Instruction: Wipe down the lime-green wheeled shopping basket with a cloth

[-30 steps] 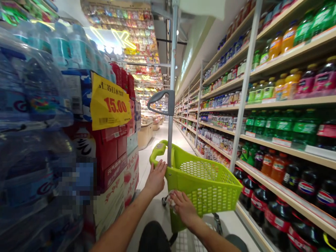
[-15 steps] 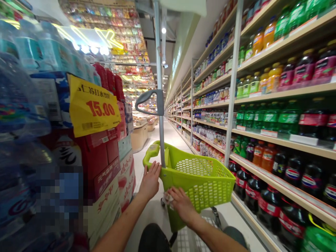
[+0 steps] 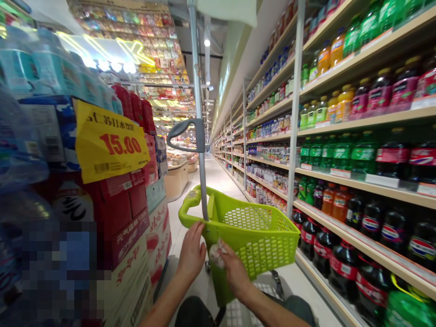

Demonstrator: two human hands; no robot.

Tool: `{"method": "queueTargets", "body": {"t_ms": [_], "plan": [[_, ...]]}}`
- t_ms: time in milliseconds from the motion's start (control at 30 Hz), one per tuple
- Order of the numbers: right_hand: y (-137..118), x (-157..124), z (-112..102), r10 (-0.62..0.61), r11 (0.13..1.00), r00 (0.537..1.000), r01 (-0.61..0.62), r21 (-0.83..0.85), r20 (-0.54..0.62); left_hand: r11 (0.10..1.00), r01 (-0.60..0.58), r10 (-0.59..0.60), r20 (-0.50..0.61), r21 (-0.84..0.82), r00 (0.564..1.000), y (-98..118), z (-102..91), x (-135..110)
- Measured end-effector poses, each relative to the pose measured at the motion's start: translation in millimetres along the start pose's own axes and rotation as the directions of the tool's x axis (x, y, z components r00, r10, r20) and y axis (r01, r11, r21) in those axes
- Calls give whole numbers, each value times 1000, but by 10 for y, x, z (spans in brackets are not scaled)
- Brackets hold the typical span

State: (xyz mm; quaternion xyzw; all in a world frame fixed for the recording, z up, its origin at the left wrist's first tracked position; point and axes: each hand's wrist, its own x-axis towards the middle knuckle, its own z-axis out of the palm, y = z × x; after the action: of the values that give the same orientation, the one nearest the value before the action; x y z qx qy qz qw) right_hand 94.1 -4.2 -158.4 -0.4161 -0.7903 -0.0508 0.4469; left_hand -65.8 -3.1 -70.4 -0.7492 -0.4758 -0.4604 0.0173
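Note:
A lime-green plastic cart basket point(image 3: 264, 238) with pierced sides stands in front of me, a grey pole point(image 3: 198, 81) rising from its near end. My left hand point(image 3: 191, 252) has its fingertips at the basket's near upper edge, close to the foot of the pole. Its fingers are stretched out and the thumb is apart, with nothing held. In my right hand point(image 3: 236, 272) is a crumpled whitish cloth or tissue point(image 3: 217, 254), pressed against the near outer wall of the basket. A grey loop handle point(image 3: 187, 135) sticks out from the pole higher up.
Along the right run long shelves point(image 3: 361, 181) of bottled drinks. Stacked drink cartons point(image 3: 126, 213) and bottle packs stand close on the left, with a yellow price sign point(image 3: 111, 141). The aisle floor point(image 3: 223, 170) stretches ahead. Below the basket are a lower rack and wheels.
The right hand has moved slightly with the cloth, which now shows more fully against the basket wall. My left hand has shifted slightly downward along the edge. The whole view has drifted a little.

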Motion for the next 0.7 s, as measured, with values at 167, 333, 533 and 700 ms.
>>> {"method": "queueTargets", "body": {"t_ms": [167,333,533,700], "plan": [[-344,226,-123,192,969,953,-146,199,-235,315,691,-528,485,-651,698,250,335,-443],[-472,100,-115,260,912,959,-204,355,-115,-171,657,-478,645,-734,596,327,407,-524],[-382,74,-113,363,888,927,-312,338,-97,-208,734,-403,740,-647,538,315,359,-544],[-406,-36,-249,-78,990,996,81,-117,30,-118,774,-451,728,-622,516,314,353,-448]]}}
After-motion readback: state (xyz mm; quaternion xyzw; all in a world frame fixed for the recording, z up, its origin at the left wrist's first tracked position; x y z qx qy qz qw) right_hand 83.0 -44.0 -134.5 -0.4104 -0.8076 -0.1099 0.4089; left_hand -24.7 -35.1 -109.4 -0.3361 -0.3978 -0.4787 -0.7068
